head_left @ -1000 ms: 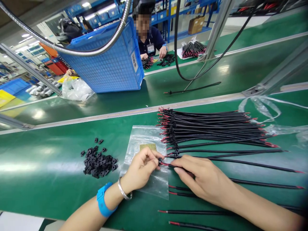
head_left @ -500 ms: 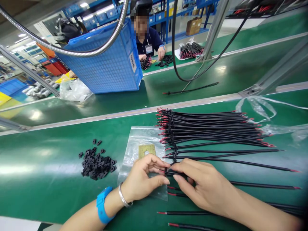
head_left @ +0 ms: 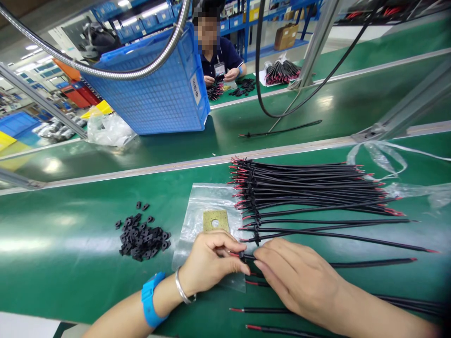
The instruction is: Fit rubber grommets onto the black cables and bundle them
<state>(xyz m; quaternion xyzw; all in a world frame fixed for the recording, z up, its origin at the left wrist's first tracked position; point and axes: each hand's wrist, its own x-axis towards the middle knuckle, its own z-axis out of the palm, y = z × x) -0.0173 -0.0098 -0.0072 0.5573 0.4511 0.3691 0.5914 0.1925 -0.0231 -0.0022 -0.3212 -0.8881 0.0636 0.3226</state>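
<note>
My left hand [head_left: 214, 257], with a blue strap and a silver bangle at the wrist, is closed at the red-wired end of a black cable [head_left: 373, 263]. Its thumb and fingertips grip a small black clip [head_left: 241, 255] around that cable. My right hand [head_left: 299, 277] is closed over the same cable just right of the clip, hiding part of it. Beyond my hands lies a row of black cables [head_left: 310, 188], with black clips near their left ends. A yellowish square plate with a hole [head_left: 215, 220] rests on a clear plastic bag [head_left: 193, 206] behind my left hand.
A pile of small black clips [head_left: 143, 237] sits on the green table at left. More cables [head_left: 268, 310] lie nearer me. Across the metal rail [head_left: 169, 168] stands a blue crate [head_left: 151, 94]. A co-worker [head_left: 225, 56] handles parts behind it. A dark hose [head_left: 259, 70] hangs ahead.
The cable in my hands has come slightly toward me, and its far end has shifted left. My right hand's fingers have flattened over it. The co-worker's hands have risen from the table.
</note>
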